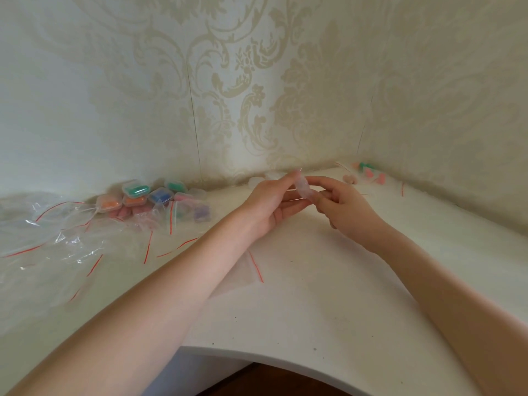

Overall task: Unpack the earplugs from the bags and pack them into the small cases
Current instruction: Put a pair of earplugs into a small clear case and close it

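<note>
Both hands meet above the middle of the white table (314, 295). My left hand (271, 204) and my right hand (345, 207) pinch a small clear object (303, 187) between their fingertips; it looks like a small case or a bag, and I cannot tell which. At the back left lies a cluster of small clear cases (143, 194) holding green, orange and blue earplugs. Loose pink and green earplugs (367, 171) lie in the far right corner. Empty clear zip bags (57, 232) with red strips cover the left side.
One flat zip bag (245, 270) lies under my left forearm. A few empty clear cases (265, 177) stand by the wall behind my hands. Patterned walls close the back and right. The table's curved front edge (257, 358) runs below my arms.
</note>
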The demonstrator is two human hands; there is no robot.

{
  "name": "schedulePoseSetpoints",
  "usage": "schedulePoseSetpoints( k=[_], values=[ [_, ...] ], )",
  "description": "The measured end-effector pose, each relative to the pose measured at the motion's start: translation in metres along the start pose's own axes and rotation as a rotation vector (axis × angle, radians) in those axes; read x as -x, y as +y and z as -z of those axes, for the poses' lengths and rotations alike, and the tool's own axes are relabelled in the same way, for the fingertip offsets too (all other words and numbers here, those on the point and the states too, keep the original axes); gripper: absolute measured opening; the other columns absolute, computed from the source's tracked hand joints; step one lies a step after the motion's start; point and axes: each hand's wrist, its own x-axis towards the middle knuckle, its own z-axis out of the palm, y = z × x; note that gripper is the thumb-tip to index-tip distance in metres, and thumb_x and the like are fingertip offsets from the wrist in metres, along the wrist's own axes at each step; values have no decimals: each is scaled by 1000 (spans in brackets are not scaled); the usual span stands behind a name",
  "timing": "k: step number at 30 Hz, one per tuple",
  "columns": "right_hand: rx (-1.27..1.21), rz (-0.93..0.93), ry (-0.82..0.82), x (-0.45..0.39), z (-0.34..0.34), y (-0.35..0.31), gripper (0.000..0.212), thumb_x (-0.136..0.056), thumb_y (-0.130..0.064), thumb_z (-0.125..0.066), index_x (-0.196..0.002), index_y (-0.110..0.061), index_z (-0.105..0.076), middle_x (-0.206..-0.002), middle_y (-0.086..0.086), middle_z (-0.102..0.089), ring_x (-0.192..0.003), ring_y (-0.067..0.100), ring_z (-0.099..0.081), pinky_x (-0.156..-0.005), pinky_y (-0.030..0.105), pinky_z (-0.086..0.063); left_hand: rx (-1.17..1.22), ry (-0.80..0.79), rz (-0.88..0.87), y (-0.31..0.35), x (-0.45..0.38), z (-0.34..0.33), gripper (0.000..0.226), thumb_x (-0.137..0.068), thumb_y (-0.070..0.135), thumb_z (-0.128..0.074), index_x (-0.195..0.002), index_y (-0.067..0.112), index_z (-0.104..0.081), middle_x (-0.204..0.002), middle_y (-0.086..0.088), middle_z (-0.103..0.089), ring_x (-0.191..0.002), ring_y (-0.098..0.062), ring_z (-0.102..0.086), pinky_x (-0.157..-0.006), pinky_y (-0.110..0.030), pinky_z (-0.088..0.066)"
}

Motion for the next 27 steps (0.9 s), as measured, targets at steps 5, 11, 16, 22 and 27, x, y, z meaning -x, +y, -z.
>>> schedulePoseSetpoints(
  k=[5,11,16,22,27],
  values=[
    [157,77,21,1,-1,4,22,-94,-42,-51,-112,-35,-62,-41,-13,-34,-46,7,-30,-46,16,-25,50,-6,61,-1,0,3,23,-89,23,-64,-89,0,-66,-89,-14,-69,-78,-16,-71,-72,-20,-57],
    [167,88,17,0,3,6,13,-96,-36,-50,-104,-41,-60,-44,-16,-42,-52,8,-37,-50,18,-29,41,-68,46,-1,0,4,22,-92,18,-59,-81,0,-66,-82,-14,-70,-77,-19,-71,-71,-23,-57],
    [231,81,30,0,1,7,19,-96,-37,-48,-110,-36,-61,-44,-14,-38,-50,9,-33,-51,22,-29,-6,-85,24,0,0,8,22,-92,16,-59,-78,-1,-64,-75,-9,-71,-74,-16,-70,-71,-23,-57],
    [-46,-134,75,0,1,3,25,-100,-32,-43,-118,-25,-58,-54,-6,-38,-44,8,-31,-43,23,-31,-410,203,-280,-2,-1,6,40,-70,16,-82,-103,8,-61,-96,-7,-70,-85,-11,-68,-77,-18,-55],
    [-134,-245,19,1,1,-1,41,-98,-41,-43,-91,-4,-60,-47,-9,-33,-44,10,-25,-38,19,-26,-720,168,-564,-10,2,1,38,-63,12,-86,-94,8,-66,-95,-1,-67,-94,-10,-64,-82,-21,-54]
  ],
)
